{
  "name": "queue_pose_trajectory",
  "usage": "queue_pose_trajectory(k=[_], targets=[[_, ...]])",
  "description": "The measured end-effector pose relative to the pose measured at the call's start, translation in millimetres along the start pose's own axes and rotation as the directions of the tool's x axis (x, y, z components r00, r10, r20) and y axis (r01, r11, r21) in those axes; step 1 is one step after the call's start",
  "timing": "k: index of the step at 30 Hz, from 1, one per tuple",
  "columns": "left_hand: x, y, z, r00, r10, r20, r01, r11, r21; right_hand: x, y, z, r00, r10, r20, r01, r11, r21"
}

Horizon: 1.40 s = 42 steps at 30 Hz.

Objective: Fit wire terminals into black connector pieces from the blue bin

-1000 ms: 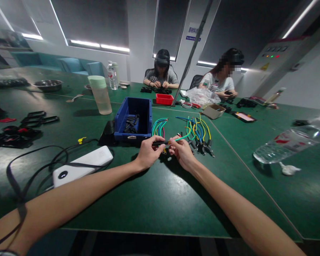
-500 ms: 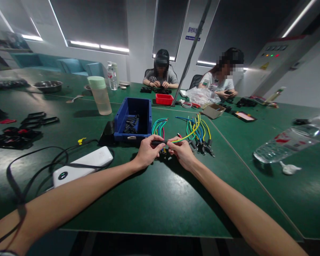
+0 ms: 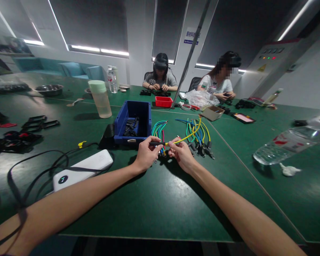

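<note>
My left hand (image 3: 146, 156) pinches a black tubular sleeve (image 3: 158, 143) between thumb and fingers. Close beside it, my right hand (image 3: 183, 155) grips a yellow wire (image 3: 194, 133) near the end that meets the sleeve; the wire curves up and away to the right. Whether its tip sits inside the sleeve is hard to make out. Behind my hands lie a bunch of green, blue and red wires (image 3: 157, 127) and a second bunch of yellow, green and blue wires (image 3: 208, 134) with metal lugs. A blue bin (image 3: 122, 139) behind my left hand holds several black sleeves (image 3: 131, 127).
A white power bank (image 3: 86, 167) with a black cable lies by my left forearm. Farther back stand a green-lidded cup (image 3: 100, 101) and a red tray (image 3: 163, 102). A water bottle (image 3: 285, 144) lies at right. Two people sit across the green table.
More of the black sleeve shows now, as my left fingers have shifted along it. The yellow wire hangs slightly lower, and the view has tilted up a little.
</note>
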<state>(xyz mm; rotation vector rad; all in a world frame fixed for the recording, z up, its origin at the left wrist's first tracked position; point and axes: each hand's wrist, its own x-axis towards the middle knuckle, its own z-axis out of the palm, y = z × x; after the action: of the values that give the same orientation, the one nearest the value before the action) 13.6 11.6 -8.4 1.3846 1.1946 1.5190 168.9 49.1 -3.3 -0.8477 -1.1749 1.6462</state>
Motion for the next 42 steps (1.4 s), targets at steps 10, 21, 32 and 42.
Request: queue_pose_trajectory(k=[10,21,32,42], targets=[[3.1,-4.0,-1.2,0.999,-0.028,0.044,0.029,0.999,-0.018,1.7,-0.4,-2.7,0.999,-0.041,-0.003,0.041,0.996,-0.074],[4.6,-7.5,-2.4,0.989,-0.067,0.13,0.06,0.997,0.058,6.3,6.5,-7.6,0.997,-0.08,0.003,0.079,0.986,-0.15],[3.3,-4.1,-1.9,0.999,-0.009,0.033,0.007,0.999,0.051,6.1,5.2,-5.0,0.988,-0.087,-0.125,0.081,0.995,-0.055],[3.5,-2.9,-3.7,0.99,0.009,0.14,-0.027,0.992,0.127,6.4,4.6,-6.4,0.991,-0.095,-0.092,0.085,0.99,-0.11]])
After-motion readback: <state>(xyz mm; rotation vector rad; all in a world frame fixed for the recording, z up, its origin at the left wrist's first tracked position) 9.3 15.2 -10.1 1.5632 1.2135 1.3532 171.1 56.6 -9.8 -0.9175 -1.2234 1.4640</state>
